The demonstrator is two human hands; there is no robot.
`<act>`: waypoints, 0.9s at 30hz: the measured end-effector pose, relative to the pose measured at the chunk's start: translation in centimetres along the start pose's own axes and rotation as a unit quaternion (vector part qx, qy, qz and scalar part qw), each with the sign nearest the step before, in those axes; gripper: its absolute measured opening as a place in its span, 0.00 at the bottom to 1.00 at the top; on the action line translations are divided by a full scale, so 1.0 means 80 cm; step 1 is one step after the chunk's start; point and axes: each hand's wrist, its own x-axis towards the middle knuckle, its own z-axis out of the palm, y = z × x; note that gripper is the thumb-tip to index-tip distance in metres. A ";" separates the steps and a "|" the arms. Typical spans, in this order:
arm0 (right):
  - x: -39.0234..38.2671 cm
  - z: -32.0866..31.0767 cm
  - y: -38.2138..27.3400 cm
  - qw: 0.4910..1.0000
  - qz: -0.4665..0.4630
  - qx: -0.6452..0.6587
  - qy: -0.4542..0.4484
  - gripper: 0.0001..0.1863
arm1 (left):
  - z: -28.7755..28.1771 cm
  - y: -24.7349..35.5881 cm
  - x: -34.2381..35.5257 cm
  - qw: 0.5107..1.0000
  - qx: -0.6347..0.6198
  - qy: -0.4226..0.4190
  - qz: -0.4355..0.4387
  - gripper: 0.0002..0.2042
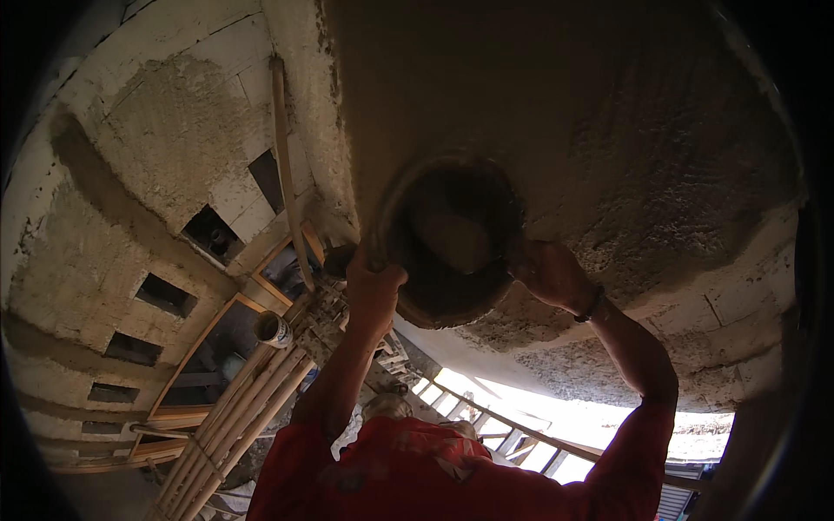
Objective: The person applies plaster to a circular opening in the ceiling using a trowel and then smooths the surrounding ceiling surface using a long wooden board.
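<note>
- Nearest the camera, along the lower edge, spreads a red shirt (pixel 417 486) with pale smudges, its sleeves running up to both raised arms.
- The left hand (pixel 375 291) is closed on the lower left side of a round, dark bucket, thumb toward the opening.
- The right hand (pixel 556 276) is curled tight at the bucket's right edge; a dark band (pixel 592 304) circles that wrist.
- The bucket (pixel 417 300) is between the two hands, in front of the wall, its mouth facing the camera. Inside sits a greyish-brown lump (pixel 456 241), too dim to identify.
- Behind the bucket, the wall (pixel 452 87) is coated in smooth brown plaster, rougher toward the right, with paler blocks bare below.
- At lower left, a bundle of long poles (pixel 230 425) is tied together, with a can (pixel 273 329) by its upper end.
- Farther left, a wooden frame (pixel 187 408) lies near a patchily plastered block wall (pixel 174 130) with a row of rectangular holes (pixel 165 295); a slim wooden pole (pixel 285 156) slants beside it.
- Beyond the right shoulder, a ladder-like railing (pixel 512 427) crosses bright daylight.
</note>
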 end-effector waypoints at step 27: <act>0.101 -0.267 -0.003 0.961 0.114 -0.056 0.248 0.14 | -0.113 -0.003 0.029 0.992 0.092 0.086 -0.009 0.26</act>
